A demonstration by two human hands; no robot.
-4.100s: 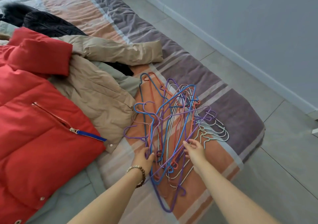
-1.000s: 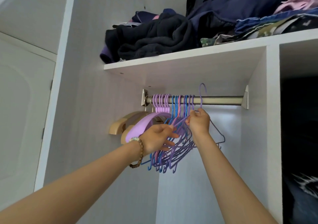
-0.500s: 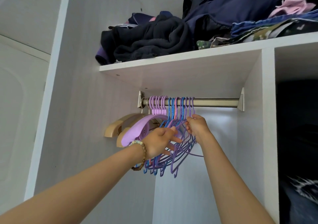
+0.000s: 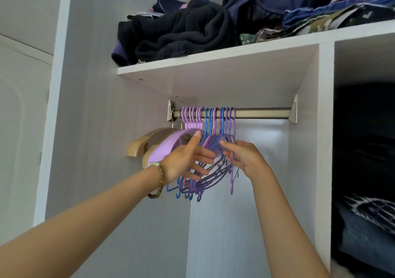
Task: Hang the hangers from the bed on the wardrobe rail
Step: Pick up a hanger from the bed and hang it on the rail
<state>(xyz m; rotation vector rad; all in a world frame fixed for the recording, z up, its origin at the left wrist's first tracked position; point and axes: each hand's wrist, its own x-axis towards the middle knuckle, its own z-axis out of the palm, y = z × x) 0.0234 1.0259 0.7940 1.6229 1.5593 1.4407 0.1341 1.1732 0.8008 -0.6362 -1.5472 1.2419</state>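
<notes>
A metal wardrobe rail [image 4: 263, 113] runs under a white shelf. Several thin wire hangers [image 4: 216, 121] in purple, blue and pink hang bunched on its left half, their shoulders slanting down to the left. My left hand [image 4: 188, 160], with a bead bracelet on the wrist, is open with fingers spread flat against the front of the bunch. My right hand [image 4: 245, 157] has its fingers curled on the rightmost purple hanger [image 4: 232, 179], just below the hooks. The right half of the rail is bare.
Thick lilac hangers [image 4: 171, 144] and wooden hangers [image 4: 139, 146] hang at the rail's left end. Dark folded clothes [image 4: 181, 31] are piled on the shelf [image 4: 213, 64] above. A white partition [image 4: 310, 149] separates a right compartment holding stacked dark clothes [image 4: 363, 224].
The purple hanger lifted a second ago now hangs on the rail at the right of the bunch. My right hand has dropped lower; my left hand has opened and spread its fingers.
</notes>
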